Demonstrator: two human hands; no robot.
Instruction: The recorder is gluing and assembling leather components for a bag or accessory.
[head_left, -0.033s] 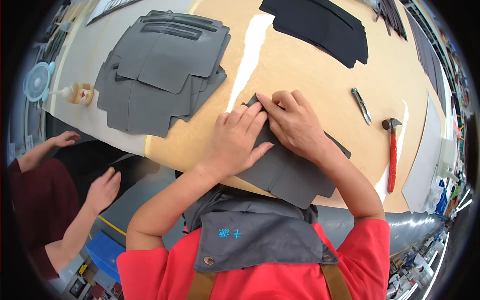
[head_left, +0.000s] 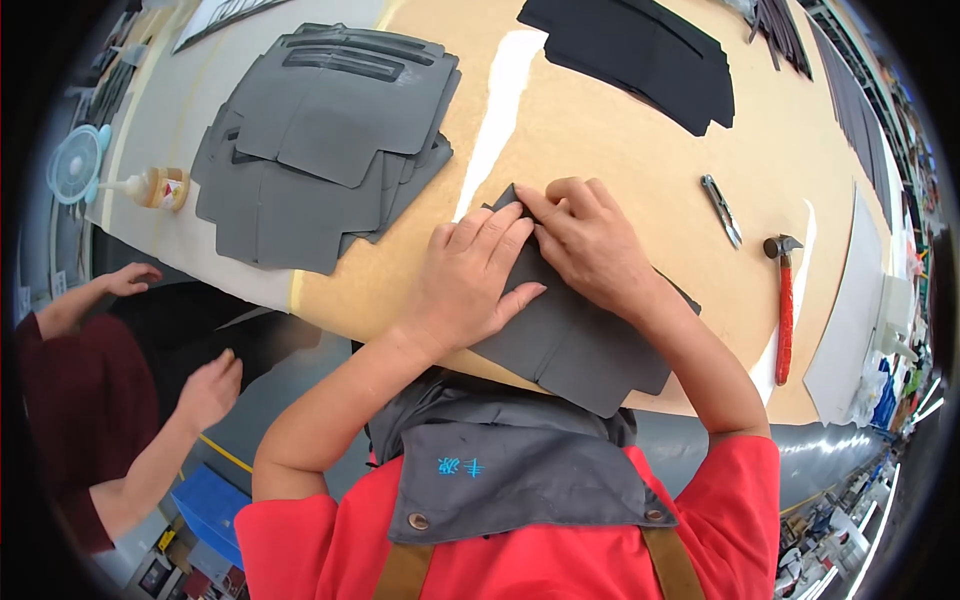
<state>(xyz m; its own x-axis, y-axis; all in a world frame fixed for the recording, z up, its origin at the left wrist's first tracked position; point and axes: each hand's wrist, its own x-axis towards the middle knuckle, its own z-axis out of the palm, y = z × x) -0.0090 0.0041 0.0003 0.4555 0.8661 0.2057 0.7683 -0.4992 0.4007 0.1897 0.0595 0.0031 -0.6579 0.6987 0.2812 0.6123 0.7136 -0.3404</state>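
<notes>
1. Head view, my left hand [head_left: 470, 278]: I have it laid over the upper left part of a dark grey panel [head_left: 585, 345], fingers straight and side by side, thumb spread away from them. Nothing is gripped in it.
2. Head view, my right hand [head_left: 598, 250]: it bears on the same panel, index finger stretched to the top corner, thumb beside my left fingertips, the other fingers curled in. I cannot tell whether thumb and index pinch the edge or only press on it.
3. Head view, the panel: it lies slantwise in front of me at the near edge of the tan table [head_left: 610, 150], partly hidden under both my hands, its stepped lower end toward my body.
4. Head view, around my hands: a pile of grey pieces [head_left: 335, 120] lies to the left, with a tan bottle [head_left: 165, 188] beyond it. Black pieces [head_left: 640, 60] lie at the far side. On my right I have small snips [head_left: 722, 212] and, nearer me, a red-handled hammer [head_left: 784, 320].
5. Head view, lower left: a co-worker's hand [head_left: 210, 390], well apart from mine.
</notes>
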